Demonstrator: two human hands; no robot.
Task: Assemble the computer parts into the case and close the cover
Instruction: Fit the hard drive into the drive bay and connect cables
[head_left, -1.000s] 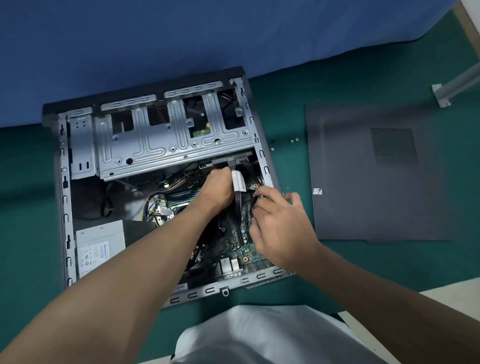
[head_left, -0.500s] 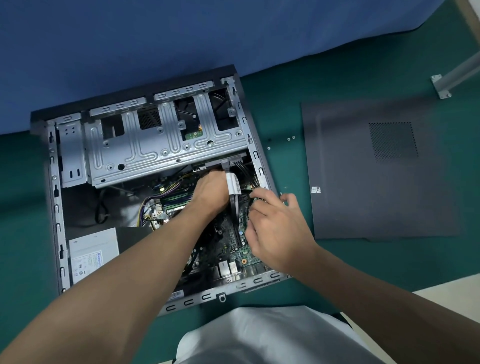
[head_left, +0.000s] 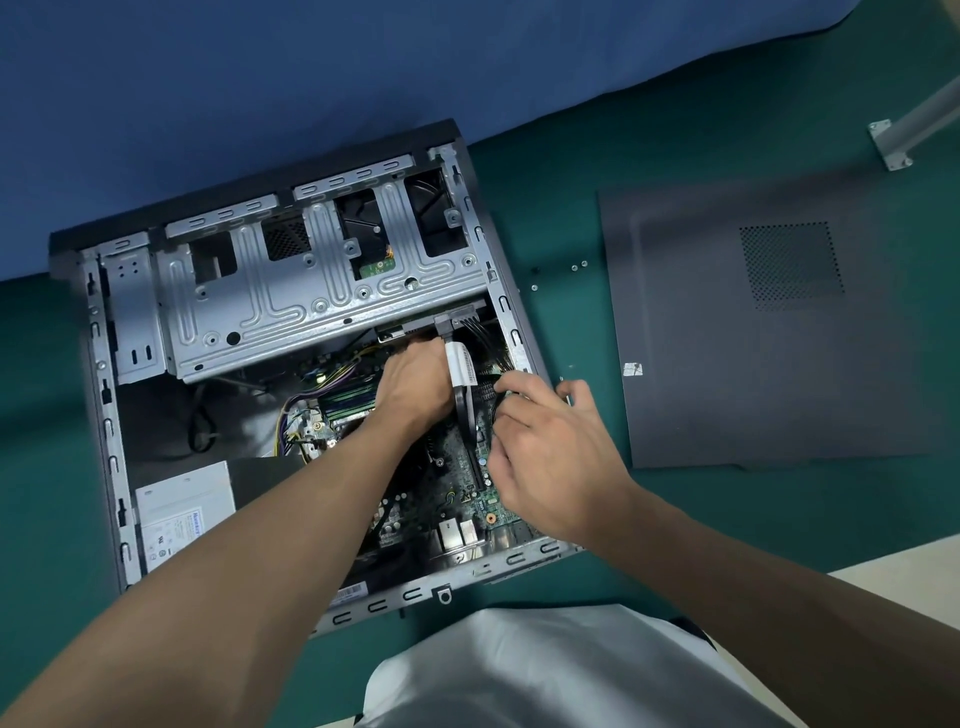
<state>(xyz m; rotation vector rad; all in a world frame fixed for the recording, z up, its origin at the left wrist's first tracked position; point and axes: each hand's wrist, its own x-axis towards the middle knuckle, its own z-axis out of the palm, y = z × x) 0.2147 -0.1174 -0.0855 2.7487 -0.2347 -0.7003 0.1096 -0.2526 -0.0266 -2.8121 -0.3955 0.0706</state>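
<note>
One open computer case (head_left: 111, 457) lies on our green counter (head_left: 779, 519), holding one motherboard (head_left: 457, 467), one power supply (head_left: 176, 514) and one drive cage (head_left: 291, 301). One side cover (head_left: 753, 364) lies flat to the right, well apart from both hands. Our left hand (head_left: 415, 384) and right hand (head_left: 550, 457) flank a labelled cable (head_left: 462, 366); we cannot tell whether either grip is clamped.

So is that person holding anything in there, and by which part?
The right hand pinches a thin black cable at its bend. The left hand curls beside the drive cage, fingers hidden; its grip cannot be told.
</note>
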